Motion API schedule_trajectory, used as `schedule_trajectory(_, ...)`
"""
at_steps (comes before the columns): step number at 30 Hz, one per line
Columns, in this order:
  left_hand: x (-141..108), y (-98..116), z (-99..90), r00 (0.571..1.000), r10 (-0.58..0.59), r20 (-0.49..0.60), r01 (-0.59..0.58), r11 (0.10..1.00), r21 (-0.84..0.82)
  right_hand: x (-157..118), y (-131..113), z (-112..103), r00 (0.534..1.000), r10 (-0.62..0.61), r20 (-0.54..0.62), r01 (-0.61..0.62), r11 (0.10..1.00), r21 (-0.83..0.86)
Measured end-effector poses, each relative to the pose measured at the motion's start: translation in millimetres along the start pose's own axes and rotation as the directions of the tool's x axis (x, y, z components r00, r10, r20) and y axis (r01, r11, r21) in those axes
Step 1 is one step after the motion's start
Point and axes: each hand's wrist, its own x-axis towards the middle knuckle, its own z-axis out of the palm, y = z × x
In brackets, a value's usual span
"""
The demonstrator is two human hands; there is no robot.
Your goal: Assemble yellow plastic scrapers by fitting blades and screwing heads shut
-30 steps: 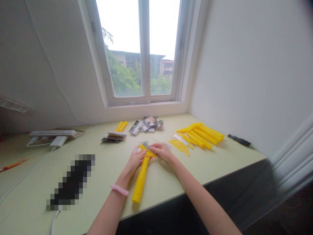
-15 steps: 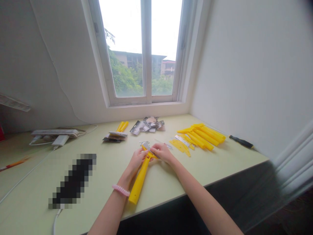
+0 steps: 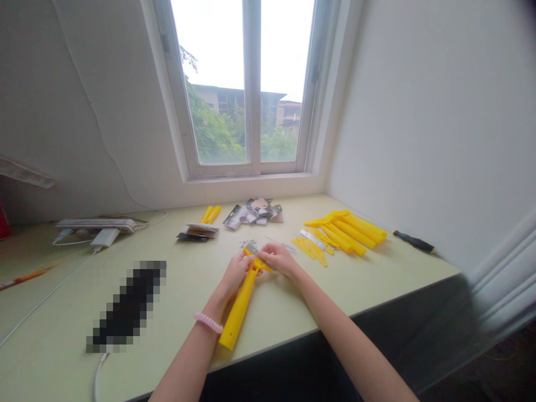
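Observation:
A yellow tool (image 3: 238,315) with a thick handle points its handle end toward the table's front edge. My left hand (image 3: 237,274) is closed around its head from the left. Across the head lies a grey metal blade (image 3: 252,247), and my right hand (image 3: 278,258) pinches it from the right. Small metal pieces (image 3: 244,242) lie just beyond my fingers. To the right are flat yellow plates (image 3: 307,248) beside white strips, and several yellow handles (image 3: 355,231) in a row.
Packaging cards (image 3: 253,214) lie at the back, with dark packs (image 3: 197,231) and yellow handles left of them. A black-handled screwdriver (image 3: 414,242) rests by the right wall. A power strip (image 3: 98,225) and cables are at left, near a blurred dark object (image 3: 129,307).
The blade and the yellow head show slightly more between my hands. Both hands keep their hold, and the view has shifted a little.

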Motion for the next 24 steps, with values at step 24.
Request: schedule_trajectory(24,-7.8,7.4,4.7,0.971,0.222,-0.093,-0.202,0.961,0.186,-6.1,-6.4,3.2,0.970,0.113,0.213,-0.176,0.936,0.305)
